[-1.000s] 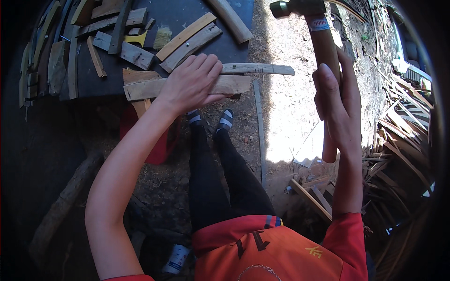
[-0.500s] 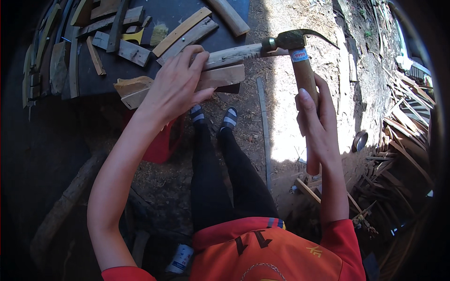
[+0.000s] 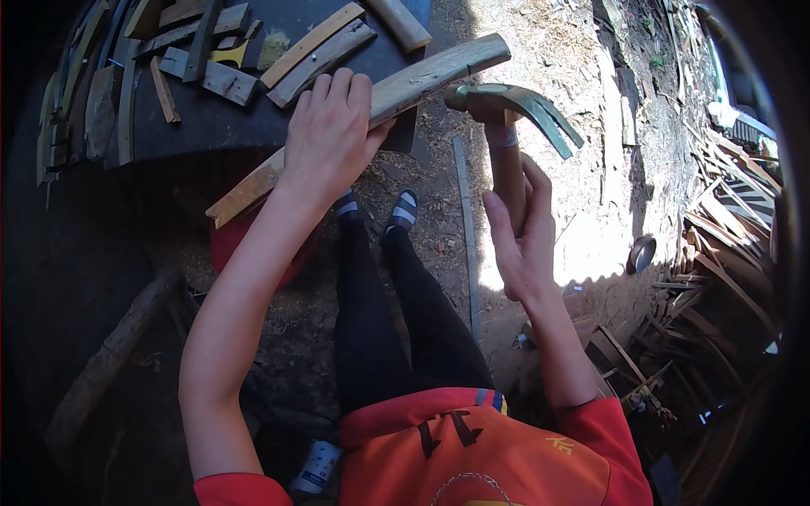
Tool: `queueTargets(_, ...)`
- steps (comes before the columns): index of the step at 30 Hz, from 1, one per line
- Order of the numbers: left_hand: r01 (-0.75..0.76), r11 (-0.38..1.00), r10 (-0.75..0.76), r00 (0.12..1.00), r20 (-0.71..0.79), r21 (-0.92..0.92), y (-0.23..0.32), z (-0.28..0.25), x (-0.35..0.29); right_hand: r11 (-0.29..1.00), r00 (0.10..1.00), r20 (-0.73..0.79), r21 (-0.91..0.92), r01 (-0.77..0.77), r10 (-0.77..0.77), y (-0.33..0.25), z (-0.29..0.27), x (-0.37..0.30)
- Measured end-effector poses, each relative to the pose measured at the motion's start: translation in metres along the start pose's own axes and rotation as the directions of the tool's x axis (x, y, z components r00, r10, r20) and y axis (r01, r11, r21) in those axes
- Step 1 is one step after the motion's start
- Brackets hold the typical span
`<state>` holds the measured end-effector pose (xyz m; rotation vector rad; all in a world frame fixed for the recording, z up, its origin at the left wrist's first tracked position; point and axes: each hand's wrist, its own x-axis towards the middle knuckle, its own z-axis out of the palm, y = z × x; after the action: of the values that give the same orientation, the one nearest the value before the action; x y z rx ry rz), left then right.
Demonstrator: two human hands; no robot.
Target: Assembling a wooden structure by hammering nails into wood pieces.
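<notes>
A weathered wooden strip slants up to the right across the corner of a dark table. My left hand is wrapped over its middle, hiding that part; the lower end shows left of my wrist. Upright in my right hand is a claw hammer, gripped round its wooden handle. The hammer's striking face is close under the strip's right part, and its claw curves down to the right. Whether face and strip touch, I cannot tell.
Several wood offcuts and a yellow-handled brush lie on the table. Below its edge is something red. Scrap wood is heaped at the right. A round dark object lies on the sunlit ground, and a branch at lower left.
The hammer and my right hand have moved left, its head now lower and beside the strip. The strip has turned in my left hand, with a broader face showing.
</notes>
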<state>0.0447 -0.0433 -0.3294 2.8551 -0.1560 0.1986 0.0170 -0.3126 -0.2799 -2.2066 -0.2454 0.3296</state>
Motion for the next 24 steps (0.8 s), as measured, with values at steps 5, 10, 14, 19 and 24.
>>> queueTargets(5,-0.008,0.999,0.009,0.999,0.039,-0.040,0.000,-0.002,-0.001,0.999,0.997,0.080,-0.045,0.019,-0.016,0.013,0.028,-0.013)
queueTargets(10,-0.061,0.996,0.065,0.996,0.061,-0.072,-0.004,-0.003,-0.001,0.979,0.980,-0.049,0.058,0.197,-0.194,0.022,0.043,-0.015)
queueTargets(14,0.001,0.997,0.003,0.999,0.054,-0.082,-0.003,0.000,-0.004,0.982,0.986,-0.030,-0.097,0.159,-0.163,-0.010,0.028,0.002)
queueTargets(19,-0.023,0.998,0.024,1.000,0.007,-0.067,-0.004,0.003,-0.002,0.950,0.947,-0.079,-0.067,0.305,-0.310,-0.028,0.017,0.018)
queueTargets(24,-0.012,0.997,0.012,1.000,-0.002,-0.082,-0.003,0.006,0.001,0.966,0.977,0.094,-0.159,0.204,-0.191,0.011,0.035,0.012)
